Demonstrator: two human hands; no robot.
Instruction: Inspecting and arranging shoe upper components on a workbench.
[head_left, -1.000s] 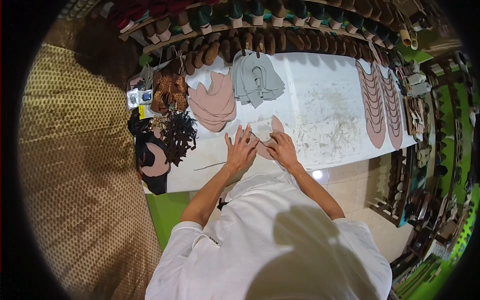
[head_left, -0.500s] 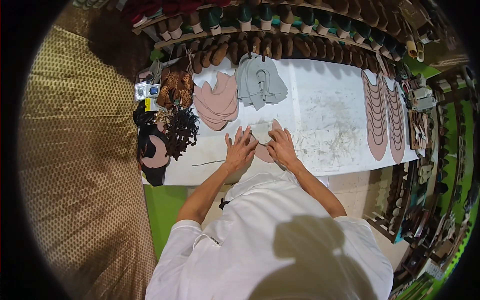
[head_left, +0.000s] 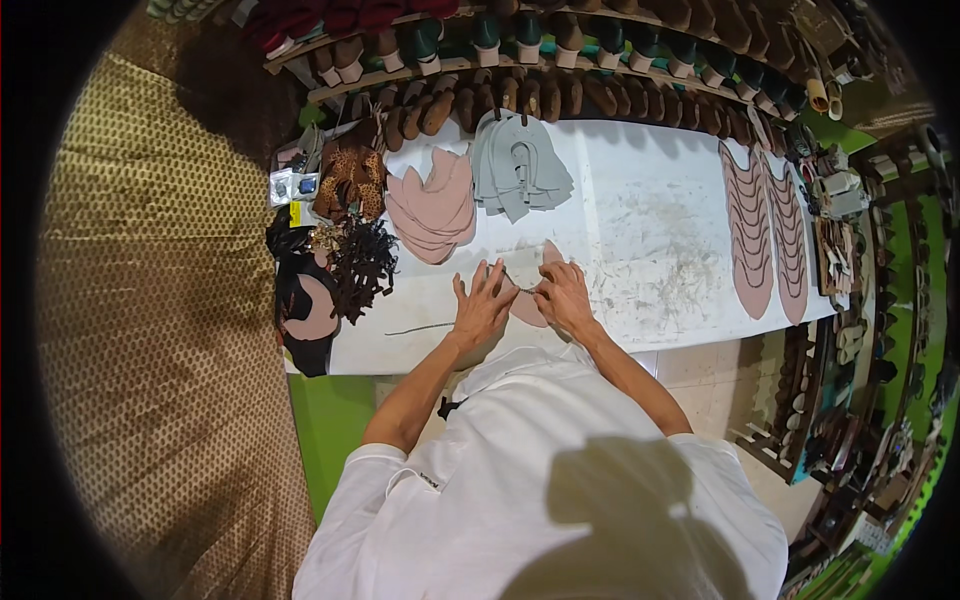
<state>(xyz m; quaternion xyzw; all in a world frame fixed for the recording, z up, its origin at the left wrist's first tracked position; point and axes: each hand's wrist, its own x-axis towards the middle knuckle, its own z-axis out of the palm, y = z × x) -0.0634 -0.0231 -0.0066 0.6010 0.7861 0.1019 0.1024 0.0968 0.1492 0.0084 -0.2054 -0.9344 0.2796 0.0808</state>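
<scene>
A pink cut shoe-upper piece point(head_left: 527, 298) lies flat on the white worktable point(head_left: 640, 230) near its front edge. My left hand point(head_left: 482, 305) rests on the piece's left side with fingers spread. My right hand point(head_left: 563, 295) presses on its right side, fingertips pinched at a thin dark strip or chain running along the top of the piece. Most of the piece is hidden under my hands.
A stack of pink pieces point(head_left: 432, 205) and a stack of grey pieces point(head_left: 518, 175) lie further back. Dark straps point(head_left: 362, 270) and leopard-print pieces point(head_left: 350, 180) sit at left. Long pink pieces point(head_left: 762, 235) lie at right. Shelves of shoe lasts point(head_left: 560, 90) line the back.
Both hands stay on the pink piece; the fingers have shifted slightly along its top edge. The view has drifted a little.
</scene>
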